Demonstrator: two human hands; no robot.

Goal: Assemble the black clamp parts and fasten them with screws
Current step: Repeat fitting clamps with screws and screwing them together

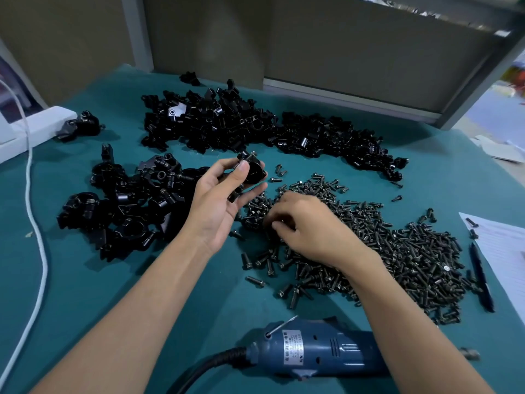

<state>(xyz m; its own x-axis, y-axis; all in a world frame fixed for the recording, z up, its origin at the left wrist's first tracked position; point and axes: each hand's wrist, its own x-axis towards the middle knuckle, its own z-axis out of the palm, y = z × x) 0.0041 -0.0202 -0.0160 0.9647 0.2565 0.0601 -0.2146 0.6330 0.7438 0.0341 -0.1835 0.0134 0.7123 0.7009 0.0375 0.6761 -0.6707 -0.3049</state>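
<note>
A blue electric screwdriver (321, 354) lies on its side at the near edge of the green table mat (170, 294), its thick black cord (204, 365) running off to the lower left and its label facing up. Just beyond it, the right hand (309, 226) rests palm down on the near-left part of a wide pile of dark screws (412, 251), fingers curled into the heap; whether they are pinching a screw cannot be made out. The left hand (218, 200) is raised above the mat, palm turned up, and grips a black clamp (252, 172) between thumb and fingers, with a screw head showing at the clamp's top edge. The clamp sits just beyond the screw pile and above its left end. To the left of that hand lies a cluster of bigger black clamps (127, 203), ring-shaped openings showing on several. Farther back, a long heap of smaller black loose parts (227, 123) stretches across the mat from left to right. One more clamp piece (82, 126) sits apart at the far left, touching a white box (37, 129). A white cable (34, 194) curves down the left side. At the right edge, a dark pen (481, 277) lies beside a sheet of paper (505, 251), with a couple of stray screws on the sheet.
</note>
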